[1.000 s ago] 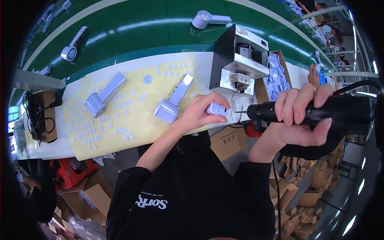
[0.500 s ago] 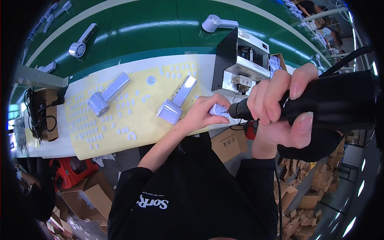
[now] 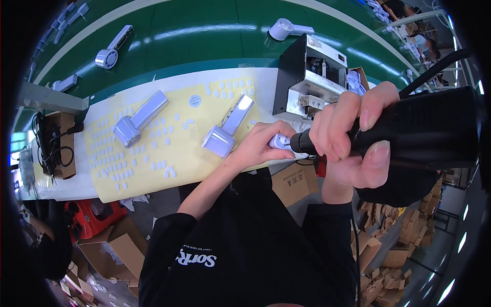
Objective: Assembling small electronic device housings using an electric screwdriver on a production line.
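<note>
My left hand (image 3: 261, 146) is closed around a pale lavender plastic housing (image 3: 279, 141), steadying it at the table's front edge; only its end shows. My right hand (image 3: 358, 135) grips a black electric screwdriver (image 3: 424, 130), held level and pointing left. Its thin bit reaches the end of the housing; whether it sits in a screw is too small to tell. Left of my left hand lies a lavender device (image 3: 227, 128) with a round head and a long, open-slotted handle. Another such device (image 3: 140, 120) with a smooth handle lies farther left.
Many small white oval pieces (image 3: 105, 151) dot a yellow sheet (image 3: 189, 163) on the table. A black-and-silver machine (image 3: 309, 77) stands behind my hands. Beyond runs a green conveyor belt (image 3: 204, 46) carrying more devices. A cardboard box with cables (image 3: 56, 148) sits left; cartons (image 3: 115, 248) fill the floor.
The devices on the green belt have moved a little to the right. My right hand and the screwdriver have shifted slightly left; my left hand keeps its hold.
</note>
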The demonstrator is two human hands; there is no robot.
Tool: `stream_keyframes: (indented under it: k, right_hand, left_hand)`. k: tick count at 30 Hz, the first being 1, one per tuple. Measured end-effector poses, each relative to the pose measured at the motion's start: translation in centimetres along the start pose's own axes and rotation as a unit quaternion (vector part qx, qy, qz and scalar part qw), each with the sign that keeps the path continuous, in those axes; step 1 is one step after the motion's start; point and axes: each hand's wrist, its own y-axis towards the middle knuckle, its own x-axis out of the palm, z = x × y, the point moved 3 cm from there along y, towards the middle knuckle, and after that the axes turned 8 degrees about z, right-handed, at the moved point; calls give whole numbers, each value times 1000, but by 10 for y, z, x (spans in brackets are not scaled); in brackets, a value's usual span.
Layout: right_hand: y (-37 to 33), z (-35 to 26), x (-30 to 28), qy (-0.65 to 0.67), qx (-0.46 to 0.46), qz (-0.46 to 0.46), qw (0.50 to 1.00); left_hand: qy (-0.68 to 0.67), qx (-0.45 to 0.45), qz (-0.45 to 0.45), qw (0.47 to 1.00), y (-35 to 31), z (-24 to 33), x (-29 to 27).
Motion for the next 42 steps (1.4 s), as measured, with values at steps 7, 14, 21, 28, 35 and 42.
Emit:
stream_keyframes:
  k: [7,14,21,28,35,42]
  right_hand:
    - [1,-1,0,-12,-18,6,1000]
    - [-3,0,0,18,-41,28,999]
    - [-30,-30,-42,174,-252,49,951]
    - [-82,-13,-107,31,-185,294,937]
    - [-95,12,-134,-68,-117,405,904]
    - [-104,23,-196,-247,-1,490,836]
  left_hand:
    - [-1,-11,0,1000,0,-1,0]
    - [-12,-59,-8,998,1,-3,1]
    - [-25,-22,34,999,4,40,-3]
    - [411,20,-38,911,129,80,-65]
    - [657,14,-32,753,188,-63,-179]
    - [722,105,133,671,181,-25,-281]
